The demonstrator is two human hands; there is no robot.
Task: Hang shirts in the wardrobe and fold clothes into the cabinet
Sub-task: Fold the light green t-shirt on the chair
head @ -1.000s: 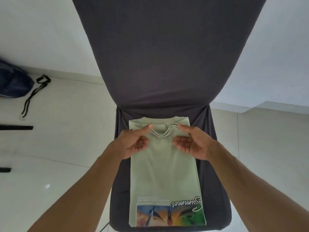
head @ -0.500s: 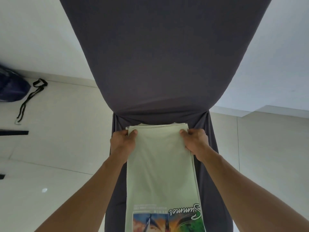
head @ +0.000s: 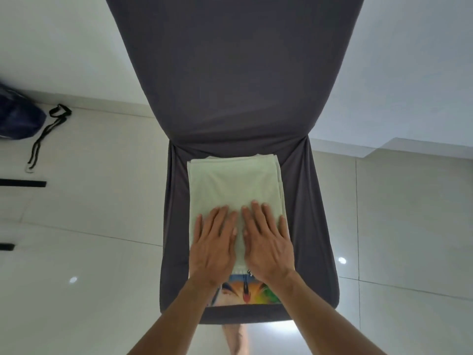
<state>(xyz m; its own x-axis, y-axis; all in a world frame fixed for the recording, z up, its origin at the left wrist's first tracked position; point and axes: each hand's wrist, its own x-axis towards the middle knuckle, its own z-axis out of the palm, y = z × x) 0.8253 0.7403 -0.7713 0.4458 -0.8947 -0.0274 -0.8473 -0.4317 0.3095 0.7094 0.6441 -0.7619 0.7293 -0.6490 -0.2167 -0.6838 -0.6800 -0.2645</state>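
Note:
A pale green T-shirt [head: 233, 183] lies folded into a narrow rectangle on the seat of a chair with a dark grey cover [head: 307, 213]. Its colourful print shows at the near end, under my wrists. My left hand [head: 213, 245] and my right hand [head: 266, 243] lie flat side by side on the shirt's near half, fingers straight and pointing away from me, pressing the fabric down. The collar end is tucked under the fold at the far edge.
The chair's tall back [head: 235, 67] rises just beyond the shirt. Glossy white floor tiles surround the chair. A dark blue bag [head: 18, 119] with a black strap [head: 43, 134] lies on the floor at the far left.
My hands gripped the collar end, folded it over, then came back toward me. Both now lie flat on the shirt's near half. The collar is no longer showing.

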